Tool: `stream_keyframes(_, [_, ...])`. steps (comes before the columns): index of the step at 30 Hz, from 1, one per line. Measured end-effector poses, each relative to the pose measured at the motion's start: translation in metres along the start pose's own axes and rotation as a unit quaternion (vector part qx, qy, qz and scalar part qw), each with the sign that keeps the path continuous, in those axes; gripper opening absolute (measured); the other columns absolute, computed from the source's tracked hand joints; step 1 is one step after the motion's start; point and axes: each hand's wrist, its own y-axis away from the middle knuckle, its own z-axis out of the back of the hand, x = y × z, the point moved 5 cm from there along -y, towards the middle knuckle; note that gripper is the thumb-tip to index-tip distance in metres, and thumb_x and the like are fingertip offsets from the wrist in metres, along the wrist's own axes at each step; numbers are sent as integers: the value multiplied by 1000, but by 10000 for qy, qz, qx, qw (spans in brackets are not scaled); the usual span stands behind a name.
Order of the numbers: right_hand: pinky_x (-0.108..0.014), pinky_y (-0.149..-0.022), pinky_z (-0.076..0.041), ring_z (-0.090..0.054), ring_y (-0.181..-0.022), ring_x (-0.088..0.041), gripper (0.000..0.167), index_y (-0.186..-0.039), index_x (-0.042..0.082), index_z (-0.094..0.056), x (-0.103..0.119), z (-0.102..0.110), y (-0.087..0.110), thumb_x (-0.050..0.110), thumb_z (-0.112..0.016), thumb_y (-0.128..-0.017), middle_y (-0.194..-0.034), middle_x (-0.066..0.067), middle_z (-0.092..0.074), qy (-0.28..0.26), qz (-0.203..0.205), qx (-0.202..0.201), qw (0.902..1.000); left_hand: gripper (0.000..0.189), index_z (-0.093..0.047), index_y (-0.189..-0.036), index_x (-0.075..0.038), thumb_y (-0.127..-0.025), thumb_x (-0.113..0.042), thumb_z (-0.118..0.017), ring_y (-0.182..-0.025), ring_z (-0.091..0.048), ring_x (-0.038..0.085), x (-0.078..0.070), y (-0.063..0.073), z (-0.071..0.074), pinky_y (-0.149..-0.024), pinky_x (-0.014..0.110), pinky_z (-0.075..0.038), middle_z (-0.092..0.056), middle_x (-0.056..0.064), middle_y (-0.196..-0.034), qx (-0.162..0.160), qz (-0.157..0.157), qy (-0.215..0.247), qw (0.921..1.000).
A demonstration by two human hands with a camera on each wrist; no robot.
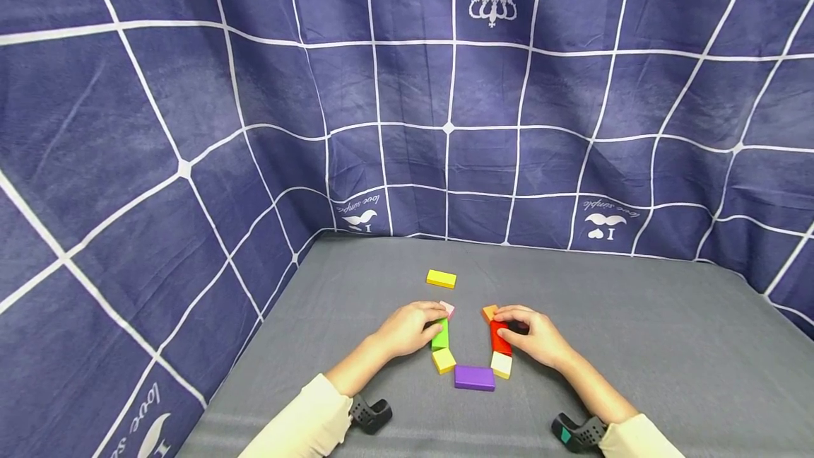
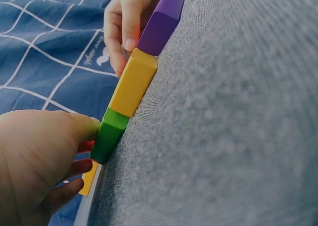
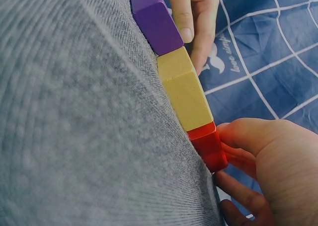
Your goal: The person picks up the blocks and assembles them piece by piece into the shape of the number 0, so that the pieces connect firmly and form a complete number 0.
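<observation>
My left hand (image 1: 410,329) holds a green block (image 1: 440,336), thumb against its outer side and fingertips at its far end, by a pink block (image 1: 448,308). Facing it, my right hand (image 1: 533,336) holds a red block (image 1: 500,340); the thumb lies on it and the fingers reach its far end, beside an orange block (image 1: 489,313). A yellow block (image 1: 443,360) sits at the near end of the green one, and a cream block (image 1: 501,365) at the near end of the red one. Between them lies a purple block (image 1: 474,378), making a U-shaped row.
A separate yellow block (image 1: 441,278) lies farther back on the grey cloth-covered table (image 1: 604,316). Behind and to the left hangs a dark blue curtain (image 1: 407,90) with white grid lines. Each wrist wears a black camera strap (image 1: 371,413).
</observation>
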Motion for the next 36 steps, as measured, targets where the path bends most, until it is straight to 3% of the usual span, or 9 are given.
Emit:
stream_keyframes(10, [-30, -80, -51, -62, -101, -18, 20, -102, 10, -74, 1, 0, -1, 9, -76, -82, -107, -2, -68, -64, -109, 152, 9998, 26, -68, -117, -1, -93, -10, -60, -118, -58, 25, 4, 1, 0, -101, 34, -42, -65, 10, -120, -137, -10, 527, 9985])
stream_keyframes(21, [-30, -78, -50, -63, -98, -21, 22, -105, 8, -73, 4, 4, -6, 12, -75, -83, -109, -5, -68, -244, -398, 264, 9986, 26, -68, -116, -3, -93, -11, -61, -119, -57, 24, 7, 1, -1, -101, 35, -42, -65, 9, -120, -143, 126, 730, 9971])
stream_keyframes(29, [-40, -78, -52, -64, -99, -26, 21, -105, 5, -73, 9, 8, -21, 10, -74, -84, -108, -5, -69, -153, -425, 276, 9986, 25, -68, -116, -4, -93, -12, -61, -119, -57, 24, 7, 0, 1, -101, 35, -42, -65, 9, -120, -162, 109, 773, 9968])
stream_keyframes(36, [-47, -82, -51, -63, -100, -27, 23, -108, 2, -71, 18, 3, -42, 11, -71, -87, -107, -7, -69, -48, -450, 532, 9976, 24, -68, -115, -4, -93, -12, -60, -119, -57, 24, 7, 2, 0, -101, 35, -43, -65, 8, -119, -187, 90, 780, 9967])
